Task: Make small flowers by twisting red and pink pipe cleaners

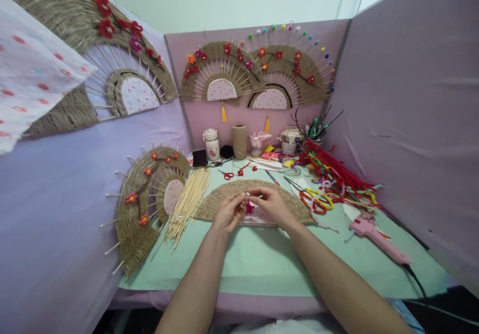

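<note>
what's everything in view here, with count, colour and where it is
table: 1, mint green top, centre
plain woven fan: 1, tan, flat on the table under the hands
decorated fans: 4, tan with red flowers, two on back wall, one on left wall, one leaning at the table's left
skewers: one bundle, pale, left of the plain woven fan
twine spool: 1, tan, back of table
scissors: at least 2, red handles and yellow handles, mid table
pipe cleaners: heap, mostly red, right side
glue gun: 1, pink, front right
small flower: 1, dark pink, pinched between both hands
left hand: 1, bare, on the flower
right hand: 1, bare, on the flower
</note>
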Motion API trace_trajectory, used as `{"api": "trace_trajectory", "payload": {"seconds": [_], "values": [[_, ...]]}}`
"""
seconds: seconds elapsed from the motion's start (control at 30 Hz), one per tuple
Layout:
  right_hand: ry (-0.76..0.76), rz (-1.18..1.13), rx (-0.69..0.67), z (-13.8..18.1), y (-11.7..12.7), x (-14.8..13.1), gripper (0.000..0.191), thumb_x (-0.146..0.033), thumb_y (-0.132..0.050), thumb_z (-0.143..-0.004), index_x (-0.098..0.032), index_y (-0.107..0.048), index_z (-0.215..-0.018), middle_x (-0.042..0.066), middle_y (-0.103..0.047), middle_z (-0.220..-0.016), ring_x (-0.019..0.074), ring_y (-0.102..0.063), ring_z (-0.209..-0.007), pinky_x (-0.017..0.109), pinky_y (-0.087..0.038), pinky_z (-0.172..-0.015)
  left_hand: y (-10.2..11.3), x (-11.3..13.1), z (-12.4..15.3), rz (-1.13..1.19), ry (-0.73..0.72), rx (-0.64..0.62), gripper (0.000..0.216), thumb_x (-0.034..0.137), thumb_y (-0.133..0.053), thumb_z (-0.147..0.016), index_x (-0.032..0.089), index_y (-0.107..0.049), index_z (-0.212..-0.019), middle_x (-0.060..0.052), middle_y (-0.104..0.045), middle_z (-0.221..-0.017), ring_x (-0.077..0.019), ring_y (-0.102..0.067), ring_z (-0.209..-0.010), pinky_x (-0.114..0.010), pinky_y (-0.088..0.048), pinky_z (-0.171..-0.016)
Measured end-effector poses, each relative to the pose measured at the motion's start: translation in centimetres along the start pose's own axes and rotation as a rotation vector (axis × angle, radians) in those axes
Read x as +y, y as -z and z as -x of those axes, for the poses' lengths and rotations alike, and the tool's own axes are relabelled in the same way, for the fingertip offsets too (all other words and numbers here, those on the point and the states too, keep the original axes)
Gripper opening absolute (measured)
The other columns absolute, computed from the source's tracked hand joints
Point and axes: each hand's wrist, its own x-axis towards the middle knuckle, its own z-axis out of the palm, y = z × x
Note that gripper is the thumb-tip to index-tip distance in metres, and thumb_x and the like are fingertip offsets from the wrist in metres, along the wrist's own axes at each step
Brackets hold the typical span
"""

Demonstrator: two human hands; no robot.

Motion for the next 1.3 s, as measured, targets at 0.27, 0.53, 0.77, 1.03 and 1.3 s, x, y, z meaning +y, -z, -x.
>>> {"api": "trace_trajectory", "payload": {"seconds": [0.27,0.53,0.77,1.03,1.3], "values": [[0.056,0.070,0.047,0.15,-0.24,-0.03,0.024,-0.034,-0.065,-0.069,-0.015,-0.068,-0.083,0.006,-0.069,-0.078,0.0158,-0.060,-0.069,0.028,-0.047,-0.066,-0.18,-0.12,0.15,-0.148,-0.079,0.023,0.024,0.025,-0.077,-0.056,0.009,-0.064,-0.070,0.000,-0.057,-0.057,-0.0035,-0.046,-0.049,-0.015,-0.034,-0.046],[0.078,0.120,0.062,0.18,-0.14,-0.10,0.022,-0.034,-0.064,-0.069,-0.016,-0.068,-0.081,0.006,-0.069,-0.079,0.0159,-0.060,-0.069,0.029,-0.047,-0.066,-0.65,0.00,0.62,-0.299,-0.146,0.089,0.026,0.030,-0.076,-0.054,0.010,-0.065,-0.066,0.001,-0.056,-0.055,-0.0048,-0.044,-0.049,-0.018,-0.032,-0.049],[0.105,0.188,0.049,0.22,-0.10,-0.23,0.020,-0.033,-0.060,-0.073,-0.016,-0.068,-0.078,0.005,-0.068,-0.075,0.0148,-0.058,-0.065,0.026,-0.045,-0.061,-0.40,-0.37,0.44,-0.415,-0.210,0.080,0.026,0.033,-0.072,-0.059,0.011,-0.065,-0.070,0.001,-0.053,-0.055,-0.0053,-0.041,-0.049,-0.019,-0.029,-0.048],[0.109,0.131,0.067,0.09,-0.18,0.44,0.019,-0.033,-0.060,-0.074,-0.016,-0.066,-0.080,0.005,-0.067,-0.076,0.0150,-0.058,-0.068,0.027,-0.046,-0.064,-0.76,-0.16,0.64,-0.289,-0.159,0.050,0.024,0.029,-0.075,-0.057,0.011,-0.066,-0.069,0.000,-0.057,-0.059,-0.0050,-0.045,-0.051,-0.018,-0.034,-0.051],[0.043,-0.058,0.044,0.11,-0.16,0.30,0.023,-0.035,-0.065,-0.068,-0.016,-0.065,-0.081,0.005,-0.067,-0.078,0.0141,-0.060,-0.069,0.028,-0.048,-0.067,-0.88,0.20,0.87,-0.212,-0.096,-0.005,0.026,0.029,-0.076,-0.056,0.010,-0.065,-0.071,-0.001,-0.059,-0.060,-0.0052,-0.049,-0.052,-0.018,-0.036,-0.051]]}}
